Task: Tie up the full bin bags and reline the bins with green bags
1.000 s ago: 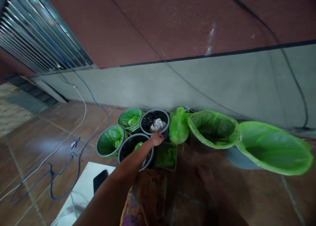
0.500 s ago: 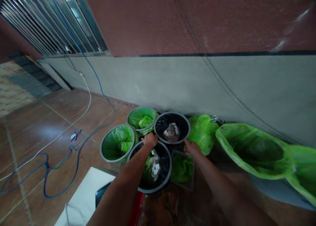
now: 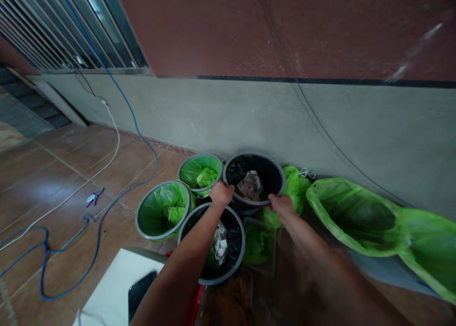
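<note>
A round bin with a grey rim and black liner [image 3: 238, 167] stands near the wall, crumpled paper [image 3: 251, 185] inside it. My left hand [image 3: 221, 194] grips the near left of its rim, fingers closed. On the near right of the same rim, my right hand [image 3: 281, 206] is closed too. Just in front sits a second black-lined bin [image 3: 239, 257] holding white scraps, partly covered by my left forearm. Two green-lined bins, a rear one [image 3: 188, 168] and a nearer one [image 3: 145, 216], are at the left, each with bunched green plastic inside.
A clear tub [image 3: 269, 264] with green plastic and a green bag [image 3: 297, 186] lie right of the bins. Farther right stand large green-lined containers [image 3: 344, 231]. At lower left a phone [image 3: 137, 290] rests on a white surface [image 3: 107, 288]. A blue cable [image 3: 101, 235] crosses the tiles.
The rear black-lined bin has risen and looks larger, gripped at its rim. My left hand has moved from between the bins onto that rim. The view has shifted slightly.
</note>
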`<state>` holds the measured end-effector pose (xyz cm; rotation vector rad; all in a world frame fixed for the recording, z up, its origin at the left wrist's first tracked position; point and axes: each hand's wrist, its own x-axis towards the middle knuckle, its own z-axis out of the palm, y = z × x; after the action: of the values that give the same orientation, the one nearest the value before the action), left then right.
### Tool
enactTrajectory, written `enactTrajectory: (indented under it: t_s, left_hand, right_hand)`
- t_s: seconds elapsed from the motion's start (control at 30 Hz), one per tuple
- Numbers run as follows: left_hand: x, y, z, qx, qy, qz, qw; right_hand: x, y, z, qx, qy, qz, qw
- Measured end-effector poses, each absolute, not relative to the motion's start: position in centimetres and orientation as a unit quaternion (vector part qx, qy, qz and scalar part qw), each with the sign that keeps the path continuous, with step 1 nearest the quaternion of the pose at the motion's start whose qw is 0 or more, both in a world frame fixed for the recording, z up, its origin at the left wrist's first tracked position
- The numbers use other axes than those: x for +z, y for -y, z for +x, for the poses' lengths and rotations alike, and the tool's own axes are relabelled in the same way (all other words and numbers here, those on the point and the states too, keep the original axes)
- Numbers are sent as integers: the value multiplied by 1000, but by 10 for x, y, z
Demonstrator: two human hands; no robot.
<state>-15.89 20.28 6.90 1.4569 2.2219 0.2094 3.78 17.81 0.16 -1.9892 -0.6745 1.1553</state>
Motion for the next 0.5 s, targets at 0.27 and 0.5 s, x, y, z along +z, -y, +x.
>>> enactTrajectory:
  t_s: [0.27, 0.5]
  left_hand:
    - [177, -89, -139, 325, -693, 590, 255]
    - [178, 42, -119, 318, -592, 624, 399]
  right_hand:
    - [128, -62, 91, 415, 289, -714, 485]
    - [146, 116, 141, 362, 359, -747, 427]
